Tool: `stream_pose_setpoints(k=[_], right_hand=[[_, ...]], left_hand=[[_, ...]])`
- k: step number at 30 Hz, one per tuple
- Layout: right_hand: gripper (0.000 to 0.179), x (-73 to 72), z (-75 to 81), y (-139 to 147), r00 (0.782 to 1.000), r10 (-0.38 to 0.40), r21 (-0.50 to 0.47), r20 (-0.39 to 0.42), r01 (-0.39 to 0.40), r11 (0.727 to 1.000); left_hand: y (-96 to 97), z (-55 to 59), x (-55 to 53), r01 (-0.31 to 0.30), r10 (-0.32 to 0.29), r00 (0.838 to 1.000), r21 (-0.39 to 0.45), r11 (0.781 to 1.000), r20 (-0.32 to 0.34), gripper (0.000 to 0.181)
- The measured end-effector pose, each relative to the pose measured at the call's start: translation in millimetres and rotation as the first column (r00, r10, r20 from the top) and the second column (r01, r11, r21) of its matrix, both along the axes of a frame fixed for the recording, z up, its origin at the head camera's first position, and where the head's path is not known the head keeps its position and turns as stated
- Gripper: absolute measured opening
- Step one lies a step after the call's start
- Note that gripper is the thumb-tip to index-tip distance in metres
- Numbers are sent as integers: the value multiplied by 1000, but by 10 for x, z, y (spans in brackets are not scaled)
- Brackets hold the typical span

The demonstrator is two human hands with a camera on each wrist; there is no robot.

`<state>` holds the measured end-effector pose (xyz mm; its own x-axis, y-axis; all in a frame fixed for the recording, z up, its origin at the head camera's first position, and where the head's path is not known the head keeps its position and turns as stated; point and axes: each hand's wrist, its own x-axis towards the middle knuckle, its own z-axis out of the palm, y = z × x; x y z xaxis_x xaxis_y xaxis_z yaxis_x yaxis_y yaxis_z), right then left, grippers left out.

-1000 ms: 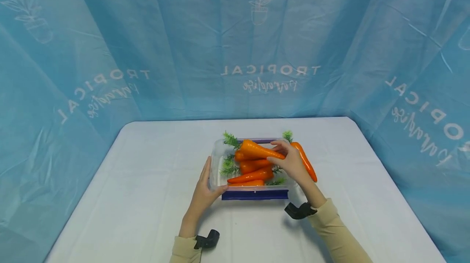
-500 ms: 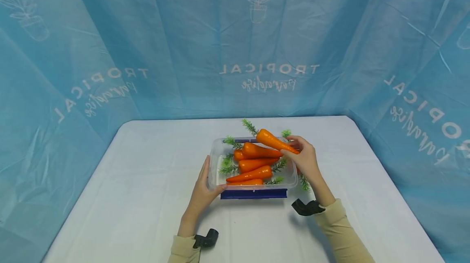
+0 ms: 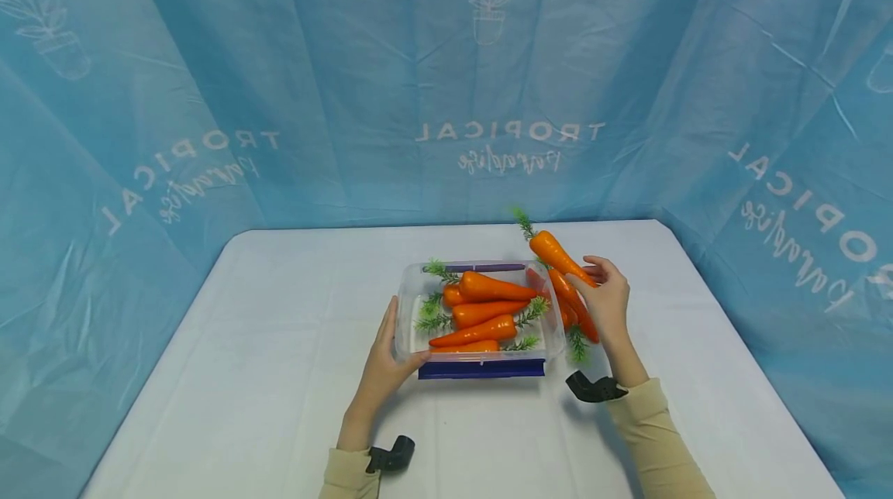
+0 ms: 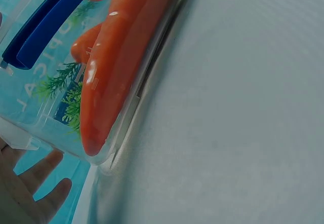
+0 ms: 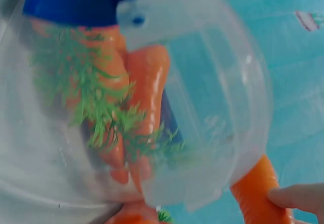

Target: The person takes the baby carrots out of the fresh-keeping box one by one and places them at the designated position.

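Note:
My right hand (image 3: 605, 304) pinches the thin tip of an orange toy carrot (image 3: 554, 251) to the right of the box, its green top pointing up and away. In the right wrist view the thumb lies against this carrot (image 5: 257, 196). A clear plastic storage box (image 3: 556, 342) with blue latches (image 3: 481, 369) holds several more carrots (image 3: 481, 331). With straight fingers, my left hand (image 3: 386, 356) rests against its left wall, the thumb at the front corner. The left wrist view shows those fingers (image 4: 43, 173) spread beside the clear wall.
Other carrots (image 3: 574, 301) lie on the white tabletop (image 3: 293, 344) right of the box, partly beneath the carried one in the head view. A blue printed curtain (image 3: 391, 80) hangs behind and along both sides of the table.
My right hand has lifted the carrot off the pile in the box and carried it right, over the carrots outside. The left hand has stayed at the box corner.

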<state>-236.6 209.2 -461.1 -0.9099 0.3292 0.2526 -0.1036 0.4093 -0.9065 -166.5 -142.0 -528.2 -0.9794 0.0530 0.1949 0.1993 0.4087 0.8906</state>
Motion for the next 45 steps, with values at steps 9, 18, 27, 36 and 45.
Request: stream_pose_setpoints(k=[9,18,27,36,45], right_hand=[[38,-72,-140,106,991,-128,6,31,128,992],[40,-149,-372,191,979,-202,29,35,201,979],[40,-166,-516,208,971,-239,72,23,237,969],[39,-177,-591,220,971,-234,108,40,229,967],[37,-182,-665,225,972,-216,163,88,200,966]], left_hand=[[0,-6,1,-1,1,1000,2,1000,10,102],[2,2,3,3,-3,1000,11,1000,1,102],[4,-1,5,5,-5,1000,5,1000,10,103],[-1,1,10,-5,5,1000,-8,1000,7,103],[0,3,7,-1,1,1000,-5,1000,5,103]])
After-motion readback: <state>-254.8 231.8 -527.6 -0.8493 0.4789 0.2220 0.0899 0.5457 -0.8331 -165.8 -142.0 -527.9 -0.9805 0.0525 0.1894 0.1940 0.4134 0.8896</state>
